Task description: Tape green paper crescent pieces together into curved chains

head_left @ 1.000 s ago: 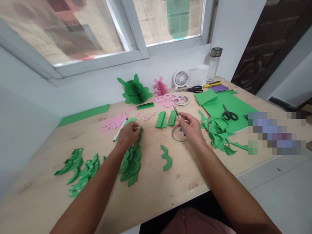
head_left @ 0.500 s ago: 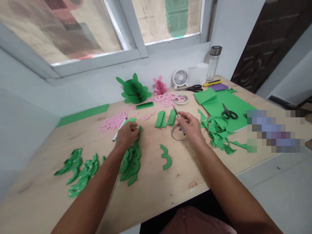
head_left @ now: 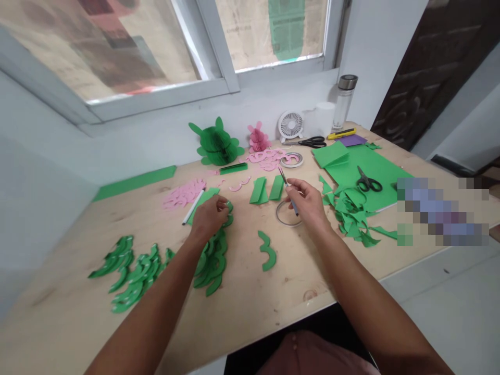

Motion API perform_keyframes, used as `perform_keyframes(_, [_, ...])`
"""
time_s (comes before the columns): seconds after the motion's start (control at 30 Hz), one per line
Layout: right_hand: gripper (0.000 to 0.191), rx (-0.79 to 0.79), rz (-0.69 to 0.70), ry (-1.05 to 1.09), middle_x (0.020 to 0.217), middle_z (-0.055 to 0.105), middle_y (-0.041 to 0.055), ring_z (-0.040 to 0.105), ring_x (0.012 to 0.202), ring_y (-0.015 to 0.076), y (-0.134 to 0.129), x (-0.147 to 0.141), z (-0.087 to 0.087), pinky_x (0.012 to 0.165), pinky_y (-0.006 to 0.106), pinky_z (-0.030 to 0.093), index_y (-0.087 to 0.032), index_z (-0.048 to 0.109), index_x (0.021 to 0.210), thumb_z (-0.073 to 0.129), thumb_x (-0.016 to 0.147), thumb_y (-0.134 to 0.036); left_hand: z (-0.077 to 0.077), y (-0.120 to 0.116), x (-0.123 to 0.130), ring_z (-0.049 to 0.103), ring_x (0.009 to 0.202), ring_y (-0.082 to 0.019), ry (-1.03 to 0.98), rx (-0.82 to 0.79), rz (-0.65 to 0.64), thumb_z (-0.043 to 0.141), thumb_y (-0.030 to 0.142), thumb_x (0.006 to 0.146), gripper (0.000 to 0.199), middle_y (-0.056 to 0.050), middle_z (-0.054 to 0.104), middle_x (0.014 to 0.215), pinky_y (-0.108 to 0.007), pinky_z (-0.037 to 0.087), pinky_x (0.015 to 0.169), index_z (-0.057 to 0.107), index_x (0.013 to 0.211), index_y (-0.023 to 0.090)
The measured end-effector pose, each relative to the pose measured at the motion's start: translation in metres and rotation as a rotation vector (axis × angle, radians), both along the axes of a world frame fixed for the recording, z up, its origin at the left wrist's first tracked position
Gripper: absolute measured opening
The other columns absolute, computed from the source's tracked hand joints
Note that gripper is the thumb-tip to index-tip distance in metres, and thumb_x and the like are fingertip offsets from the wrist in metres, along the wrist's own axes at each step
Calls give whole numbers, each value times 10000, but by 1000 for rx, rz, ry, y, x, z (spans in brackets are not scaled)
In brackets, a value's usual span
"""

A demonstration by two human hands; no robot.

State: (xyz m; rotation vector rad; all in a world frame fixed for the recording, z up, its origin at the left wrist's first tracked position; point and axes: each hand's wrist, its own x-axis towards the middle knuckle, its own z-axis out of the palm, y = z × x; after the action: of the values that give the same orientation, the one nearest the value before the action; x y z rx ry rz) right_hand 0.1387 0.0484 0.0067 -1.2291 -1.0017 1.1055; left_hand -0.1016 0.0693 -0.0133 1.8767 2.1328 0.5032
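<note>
The left hand [head_left: 209,216] is curled with fingertips drawn together at the far end of a pile of green scalloped paper strips [head_left: 214,265]; whether a strip is actually pinched cannot be told, as the contact is hidden. In the right hand [head_left: 308,203] a slim metal-tipped tool [head_left: 295,208] is pinched between thumb and fingers, tip pointed up and away; its exact type cannot be made out. A thin ring [head_left: 289,225] lies beneath the right hand, one loose scalloped strip [head_left: 269,257] nearer the body between the hands, two folded green pieces [head_left: 258,191] [head_left: 277,188] just beyond, left of the tool tip. Beside the left hand, a white pen [head_left: 193,207] is set on green paper; white-marked strips [head_left: 136,276] are spread left of that forearm. Risks, as judged: the pile could be slid or fanned out if its top strip is dragged, since the strips are only loosely overlapped; the marked strips could be brushed by the low left forearm; the folded pieces could be poked if the tool is swung left; the ring could be nudged if the right hand is dropped.
</note>
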Motion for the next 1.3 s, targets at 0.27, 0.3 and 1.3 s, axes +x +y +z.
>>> perform_keyframes(0.27, [366,51,-105,106,649,589,-26,558,530,96,5,8,0,448,194,405,-156,617,984,624,672,-347,14,-22,21,640,864,-208,76,127,-53,464,236,786,201,-53,692,918,-296,460,746,599,930,198])
perform_keyframes(0.3, [354,79,-143,146,665,589,-29,557,534,90,6,10,0,450,191,404,-160,616,972,631,668,-340,15,-27,28,641,856,-212,64,153,-98,459,238,794,206,-61,692,920,-303,463,745,605,931,190])
perform_keyframes(1.3, [288,194,-258,566,696,602,-47,510,485,55,10,22,4,400,173,344,-185,605,875,666,605,-263,0,-42,159,574,906,-229,66,143,-696,440,68,790,227,-89,641,903,-358,423,805,614,894,171])
